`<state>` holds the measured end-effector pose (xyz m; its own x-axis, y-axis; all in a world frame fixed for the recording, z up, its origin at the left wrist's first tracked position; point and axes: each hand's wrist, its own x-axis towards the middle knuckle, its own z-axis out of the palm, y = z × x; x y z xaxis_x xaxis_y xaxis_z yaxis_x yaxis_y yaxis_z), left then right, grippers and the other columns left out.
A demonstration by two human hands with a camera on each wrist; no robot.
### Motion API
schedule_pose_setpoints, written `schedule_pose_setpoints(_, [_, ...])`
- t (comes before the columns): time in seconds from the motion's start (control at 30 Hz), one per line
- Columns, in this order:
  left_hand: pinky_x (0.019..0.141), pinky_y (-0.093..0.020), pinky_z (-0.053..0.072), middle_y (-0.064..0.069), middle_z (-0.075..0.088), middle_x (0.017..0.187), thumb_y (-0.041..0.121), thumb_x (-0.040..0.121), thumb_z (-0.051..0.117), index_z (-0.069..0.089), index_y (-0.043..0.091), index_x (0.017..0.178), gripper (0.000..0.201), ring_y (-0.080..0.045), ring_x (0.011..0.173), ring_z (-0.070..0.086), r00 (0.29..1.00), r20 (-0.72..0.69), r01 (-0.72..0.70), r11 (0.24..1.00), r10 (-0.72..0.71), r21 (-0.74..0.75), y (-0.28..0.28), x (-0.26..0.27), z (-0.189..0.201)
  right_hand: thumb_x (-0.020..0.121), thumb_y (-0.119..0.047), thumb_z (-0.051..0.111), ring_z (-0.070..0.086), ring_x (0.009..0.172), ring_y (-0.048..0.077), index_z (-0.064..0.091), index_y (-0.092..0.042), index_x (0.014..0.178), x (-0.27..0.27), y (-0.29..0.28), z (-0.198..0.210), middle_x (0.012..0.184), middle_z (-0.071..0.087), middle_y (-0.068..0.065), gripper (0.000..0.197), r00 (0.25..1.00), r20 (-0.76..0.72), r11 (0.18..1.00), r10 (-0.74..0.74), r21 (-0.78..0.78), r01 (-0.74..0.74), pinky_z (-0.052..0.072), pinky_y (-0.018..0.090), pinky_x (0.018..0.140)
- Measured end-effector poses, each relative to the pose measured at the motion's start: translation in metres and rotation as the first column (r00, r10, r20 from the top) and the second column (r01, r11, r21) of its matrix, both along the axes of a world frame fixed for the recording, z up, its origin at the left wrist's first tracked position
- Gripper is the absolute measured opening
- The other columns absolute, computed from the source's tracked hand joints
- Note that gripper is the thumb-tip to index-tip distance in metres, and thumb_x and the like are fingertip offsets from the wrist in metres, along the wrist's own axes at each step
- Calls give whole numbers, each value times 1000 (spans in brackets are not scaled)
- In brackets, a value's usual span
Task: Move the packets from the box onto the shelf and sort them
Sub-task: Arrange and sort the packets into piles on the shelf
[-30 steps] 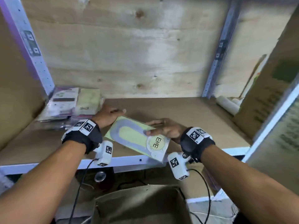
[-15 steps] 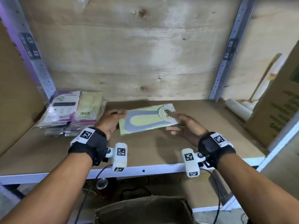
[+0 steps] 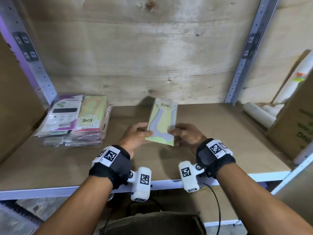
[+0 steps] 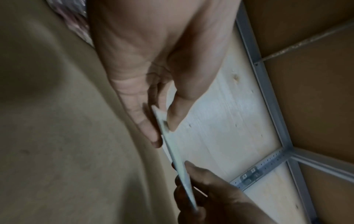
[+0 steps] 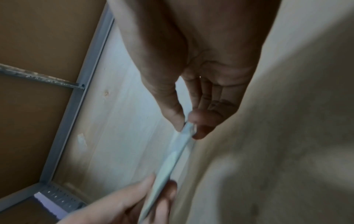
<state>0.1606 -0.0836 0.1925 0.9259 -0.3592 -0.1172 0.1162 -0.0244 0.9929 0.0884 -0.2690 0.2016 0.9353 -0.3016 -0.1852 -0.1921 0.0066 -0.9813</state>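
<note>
Your left hand point(image 3: 135, 136) and right hand point(image 3: 187, 135) both pinch the packet point(image 3: 162, 122) thumb-over-fingers at its near corners, its ENE label end pointing to twelve o'clock over the shelf point(image 3: 220, 141)

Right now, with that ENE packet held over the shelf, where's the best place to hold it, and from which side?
Take the ENE packet at its near short end, one grip on each long edge, coming in from the sides as the left hand and right hand do. It is thin and flat, so a thumb-over, fingers-under pinch probably suits it best.
</note>
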Motion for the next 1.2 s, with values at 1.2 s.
schedule_pose_setpoints(1.2, [84,-34,59,-21,63,119,15,93,67,58,-4,122,36,-26,98,65,967,-147,247,899,-207,361,-146,-4,12,92,-12,63,62,91,27,66,-5,120,-28,-133,-2,111,69,18,29,982,-78,961,-170,-236,148,50,34,78])
